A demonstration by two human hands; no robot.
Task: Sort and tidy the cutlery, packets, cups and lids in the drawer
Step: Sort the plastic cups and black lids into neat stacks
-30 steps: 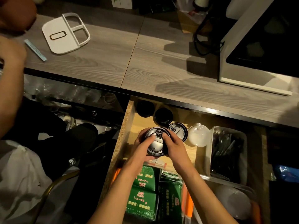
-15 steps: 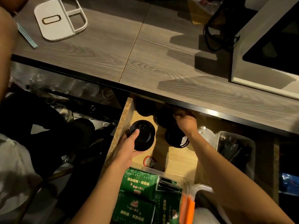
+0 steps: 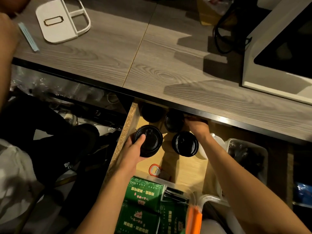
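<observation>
The left hand (image 3: 135,149) gripped a stack of round black plastic cup lids (image 3: 148,141) from the side, thumb lying across the top, at the left side of the open pale wooden drawer (image 3: 184,171). The right hand (image 3: 197,127) reached to the drawer's back, under the edge of the grey wood-grain worktop (image 3: 101,53); its fingers were hidden in shadow, so its hold could not be told. A second black lid stack (image 3: 184,144) stood just beside that wrist, and a third black lid stack (image 3: 173,121) stood further back. Green printed packets (image 3: 145,198) lay at the drawer's near end, beside an orange-rimmed bottle opener (image 3: 154,169). A clear plastic tub of dark cutlery (image 3: 248,154) sat to the right.
</observation>
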